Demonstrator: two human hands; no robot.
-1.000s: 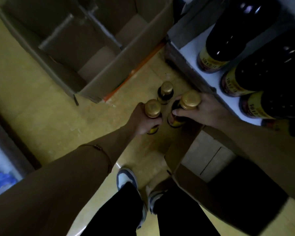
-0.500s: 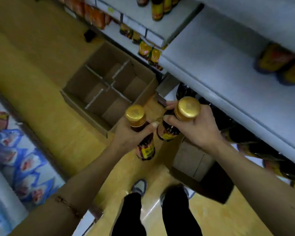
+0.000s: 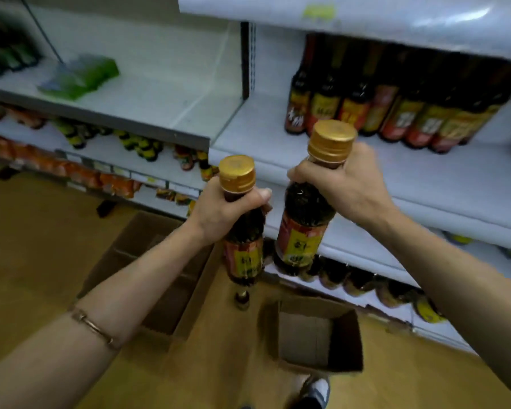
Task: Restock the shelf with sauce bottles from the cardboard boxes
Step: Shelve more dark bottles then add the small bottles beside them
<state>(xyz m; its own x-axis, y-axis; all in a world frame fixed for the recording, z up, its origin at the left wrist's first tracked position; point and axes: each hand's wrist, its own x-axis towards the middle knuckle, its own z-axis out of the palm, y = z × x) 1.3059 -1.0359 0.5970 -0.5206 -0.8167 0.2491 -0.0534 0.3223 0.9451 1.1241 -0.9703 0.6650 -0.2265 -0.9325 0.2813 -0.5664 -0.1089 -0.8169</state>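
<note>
Currently mid-carry: left hand and right hand each grip a sauce bottle by the neck, raised before the shelf; next, likely set both upright beside the far row.

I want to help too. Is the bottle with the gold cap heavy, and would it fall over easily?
Probably heavyish: the right-hand bottle looks full of dark sauce. It may tip easily, being tall and narrow. The right hand has its grip round the neck, so it seems manageable.
</note>
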